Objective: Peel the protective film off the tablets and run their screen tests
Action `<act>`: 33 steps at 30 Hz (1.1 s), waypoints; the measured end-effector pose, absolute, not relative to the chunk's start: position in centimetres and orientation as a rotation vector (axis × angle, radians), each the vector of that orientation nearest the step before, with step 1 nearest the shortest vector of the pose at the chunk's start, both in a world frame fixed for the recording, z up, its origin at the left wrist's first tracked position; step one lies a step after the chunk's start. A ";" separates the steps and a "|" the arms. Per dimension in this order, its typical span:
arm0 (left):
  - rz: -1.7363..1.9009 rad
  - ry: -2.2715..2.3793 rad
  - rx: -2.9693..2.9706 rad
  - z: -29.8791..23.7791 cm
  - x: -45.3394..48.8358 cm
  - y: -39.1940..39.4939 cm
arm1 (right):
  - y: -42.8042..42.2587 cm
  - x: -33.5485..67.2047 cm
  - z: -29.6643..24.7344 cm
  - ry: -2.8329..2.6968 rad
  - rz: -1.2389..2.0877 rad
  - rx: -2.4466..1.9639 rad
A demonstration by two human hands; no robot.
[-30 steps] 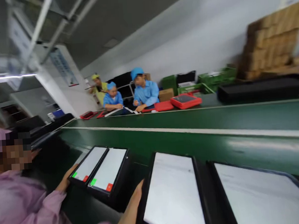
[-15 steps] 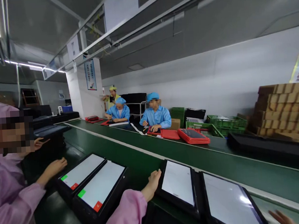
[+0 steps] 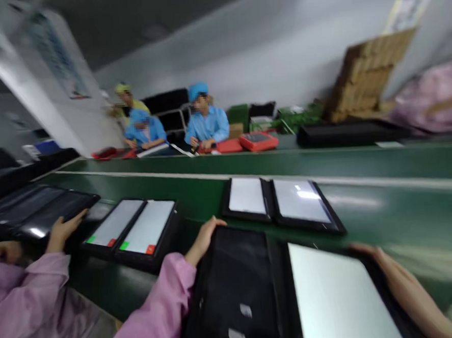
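In front of me lies a black tray (image 3: 279,283) with two tablets side by side. The left tablet (image 3: 238,270) has a dark face with small white labels near its bottom. The right tablet (image 3: 339,300) shows a bright white screen. My left hand (image 3: 206,237) grips the tray's upper left edge, fingers over the rim. At the opposite edge, my right hand (image 3: 388,266) is closed along the side, partly blurred. Just beyond is a second black tray (image 3: 269,199) with two white-screened tablets, apart from both hands.
To my left, a tray (image 3: 144,215) holds two lit tablets with green and red corner patches. A co-worker's hand (image 3: 63,232) touches dark tablets (image 3: 52,207) further left. Across the green belt (image 3: 196,191), people in blue sit by red cases (image 3: 258,140).
My view has tilted and turned. My left hand has left the far tray's edge, and both hands now hold the nearer tray. The co-worker's hand has moved to the dark tablets.
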State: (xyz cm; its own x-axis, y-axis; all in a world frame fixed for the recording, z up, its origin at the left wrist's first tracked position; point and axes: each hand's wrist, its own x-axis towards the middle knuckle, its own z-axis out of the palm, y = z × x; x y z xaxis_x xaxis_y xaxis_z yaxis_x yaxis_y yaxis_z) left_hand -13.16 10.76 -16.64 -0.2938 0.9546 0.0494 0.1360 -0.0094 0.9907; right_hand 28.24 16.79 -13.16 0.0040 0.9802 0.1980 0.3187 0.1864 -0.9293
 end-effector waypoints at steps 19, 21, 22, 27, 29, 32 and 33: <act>1.089 1.696 1.626 -14.0 -14.3 12.5 | 13.4 29.9 -17.0 -1.325 0.796 -1.355; 1.055 1.713 1.667 -13.9 -13.7 12.3 | 12.9 29.9 -17.0 -1.325 0.766 -1.366; 1.049 1.720 1.682 -14.0 -13.4 12.1 | 12.8 29.9 -17.0 -1.336 0.767 -1.361; 1.033 1.711 1.739 -13.8 -13.0 11.5 | 13.7 29.8 -16.7 -1.483 0.759 -1.302; 0.990 1.685 1.768 -13.5 -13.5 11.4 | 13.2 30.0 -15.9 -1.526 0.698 -1.307; 0.901 1.666 1.805 -13.1 -14.3 11.0 | 9.2 29.7 -13.7 -1.741 0.503 -1.220; 0.878 1.674 1.813 -13.1 -14.5 10.9 | 7.2 29.4 -12.8 -1.900 0.426 -1.123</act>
